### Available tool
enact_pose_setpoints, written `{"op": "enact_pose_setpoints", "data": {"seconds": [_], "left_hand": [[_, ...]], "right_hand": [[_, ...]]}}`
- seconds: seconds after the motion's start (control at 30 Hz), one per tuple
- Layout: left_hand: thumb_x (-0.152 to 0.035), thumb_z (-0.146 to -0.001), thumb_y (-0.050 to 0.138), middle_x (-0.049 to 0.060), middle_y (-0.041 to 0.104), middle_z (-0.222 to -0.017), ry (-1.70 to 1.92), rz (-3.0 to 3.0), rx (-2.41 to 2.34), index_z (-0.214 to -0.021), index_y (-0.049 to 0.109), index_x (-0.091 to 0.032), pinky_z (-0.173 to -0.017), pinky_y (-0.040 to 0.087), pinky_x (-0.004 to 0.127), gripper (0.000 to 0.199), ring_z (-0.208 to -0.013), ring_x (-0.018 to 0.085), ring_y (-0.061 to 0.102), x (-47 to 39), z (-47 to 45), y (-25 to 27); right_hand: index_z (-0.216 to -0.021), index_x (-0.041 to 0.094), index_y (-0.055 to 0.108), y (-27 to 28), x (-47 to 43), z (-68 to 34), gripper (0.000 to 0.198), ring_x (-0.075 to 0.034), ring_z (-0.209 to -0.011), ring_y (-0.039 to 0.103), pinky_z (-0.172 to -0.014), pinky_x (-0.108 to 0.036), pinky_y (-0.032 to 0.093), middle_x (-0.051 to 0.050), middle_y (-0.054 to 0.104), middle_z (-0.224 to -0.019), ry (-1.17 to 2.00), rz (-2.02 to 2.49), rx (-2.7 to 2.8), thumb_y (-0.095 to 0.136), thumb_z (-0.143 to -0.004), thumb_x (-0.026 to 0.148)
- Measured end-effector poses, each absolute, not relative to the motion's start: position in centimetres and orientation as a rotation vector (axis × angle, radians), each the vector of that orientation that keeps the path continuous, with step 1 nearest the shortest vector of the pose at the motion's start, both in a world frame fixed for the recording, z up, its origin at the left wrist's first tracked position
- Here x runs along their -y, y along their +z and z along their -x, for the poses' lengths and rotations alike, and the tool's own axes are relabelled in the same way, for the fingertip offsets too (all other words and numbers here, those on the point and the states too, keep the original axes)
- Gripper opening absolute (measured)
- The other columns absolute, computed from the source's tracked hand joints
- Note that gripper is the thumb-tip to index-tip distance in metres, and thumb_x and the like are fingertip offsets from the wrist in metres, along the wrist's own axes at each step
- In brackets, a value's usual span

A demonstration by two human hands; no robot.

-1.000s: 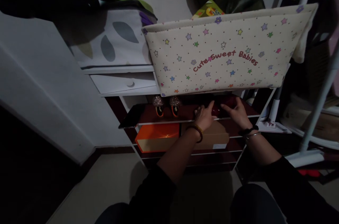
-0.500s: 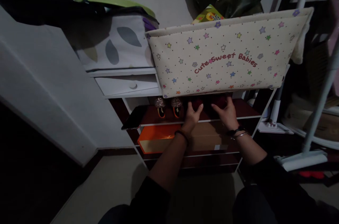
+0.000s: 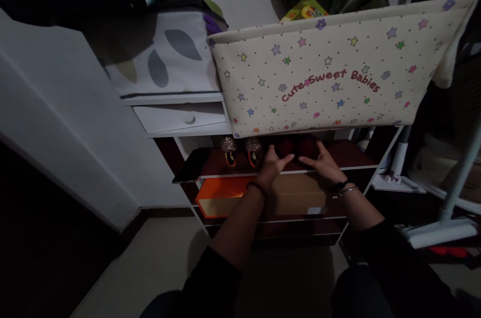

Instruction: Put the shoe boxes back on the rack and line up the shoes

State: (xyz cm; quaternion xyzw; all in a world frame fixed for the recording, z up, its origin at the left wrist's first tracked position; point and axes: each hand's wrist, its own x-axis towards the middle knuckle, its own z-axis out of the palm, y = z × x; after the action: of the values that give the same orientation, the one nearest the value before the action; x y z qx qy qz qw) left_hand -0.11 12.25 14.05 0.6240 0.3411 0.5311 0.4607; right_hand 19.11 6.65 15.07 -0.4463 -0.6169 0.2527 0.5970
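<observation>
1. Two dark red rounded items (image 3: 295, 148) sit side by side on the upper shelf (image 3: 351, 155), a little right of its middle and set back from its white front edge. The light is too dim to show their detail.
2. The left hand (image 3: 271, 165) is clasped on the left item, curved around its outer side with the thumb in front. A brown bangle (image 3: 257, 188) circles that wrist.
3. The right hand (image 3: 326, 164) is clasped on the right item in mirror fashion, the two thumbs pointing toward each other without meeting. A silver bangle (image 3: 347, 190) and a dark band (image 3: 339, 186) are on that wrist.
4. Left of the hands, two small glittery shoes (image 3: 228, 144) stand near the shelf's front edge, slightly apart. A flat black item (image 3: 191, 165) covers the shelf's left front corner.
5. On the shelf below, an orange box (image 3: 225, 189) lies toward the left end and a brown cardboard box (image 3: 295, 193) lies beside it.
6. Above the hands, a cream fabric bin (image 3: 330, 60), printed with stars and "Cute Sweet Babies", overhangs the upper shelf.
7. Left of the bin, a leaf-patterned box (image 3: 161, 57) rests above a white drawer (image 3: 169, 120) with a round knob.
8. At far right, a pale pole (image 3: 457, 193) leans at a slant.
</observation>
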Motion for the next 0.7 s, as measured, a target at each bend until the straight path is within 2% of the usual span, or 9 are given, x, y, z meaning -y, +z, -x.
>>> {"op": "enact_pose_setpoints", "data": {"seconds": [0.07,0.2,0.4,0.53,0.7], "left_hand": [[-0.038,-0.074,0.091,0.011,0.074,-0.115,1.293,-1.525,-0.833,-0.13,0.054,-0.016,-0.106,0.054,0.044,0.07,-0.111,0.023,0.069,-12.2,0.2,14.1],[-0.036,-0.074,0.09,0.011,0.073,-0.117,1.246,-1.509,-0.835,-0.125,0.054,-0.016,-0.103,0.055,0.044,0.065,-0.108,0.023,0.068,-12.5,0.3,14.5],[-0.032,-0.076,0.088,0.012,0.071,-0.122,1.201,-1.581,-0.922,-0.122,0.056,-0.017,-0.106,0.054,0.044,0.058,-0.115,0.025,0.066,-13.1,0.7,14.7],[-0.035,-0.078,0.087,0.011,0.072,-0.117,1.199,-1.594,-0.888,-0.125,0.056,-0.018,-0.105,0.054,0.044,0.059,-0.113,0.025,0.067,-12.9,0.7,14.5],[-0.04,-0.079,0.087,0.01,0.074,-0.108,1.169,-1.579,-0.879,-0.133,0.055,-0.018,-0.101,0.056,0.046,0.066,-0.106,0.026,0.069,-12.7,0.5,14.3]], "right_hand": [[-0.136,0.021,0.055,15.0,-7.0,-19.5,0.084,-0.032,-0.129,0.061,-0.119,-0.053,0.044,-0.013,0.069,-0.135,0.56,1.079,1.445,0.092,-0.068,0.054],[-0.141,0.021,0.053,14.9,-7.6,-19.8,0.085,-0.032,-0.134,0.058,-0.12,-0.052,0.042,-0.014,0.064,-0.144,0.498,1.107,1.458,0.09,-0.072,0.054],[-0.143,0.02,0.053,14.8,-8.4,-20.4,0.086,-0.033,-0.141,0.053,-0.126,-0.05,0.036,-0.014,0.061,-0.149,0.444,1.108,1.567,0.088,-0.074,0.056],[-0.151,0.02,0.046,14.2,-8.4,-20.7,0.092,-0.033,-0.135,0.058,-0.12,-0.051,0.042,-0.014,0.065,-0.142,0.439,1.153,1.58,0.084,-0.078,0.061],[-0.147,0.021,0.048,14.1,-8.0,-20.6,0.085,-0.033,-0.129,0.062,-0.114,-0.05,0.048,-0.013,0.065,-0.143,0.434,1.195,1.587,0.082,-0.079,0.061]]}}
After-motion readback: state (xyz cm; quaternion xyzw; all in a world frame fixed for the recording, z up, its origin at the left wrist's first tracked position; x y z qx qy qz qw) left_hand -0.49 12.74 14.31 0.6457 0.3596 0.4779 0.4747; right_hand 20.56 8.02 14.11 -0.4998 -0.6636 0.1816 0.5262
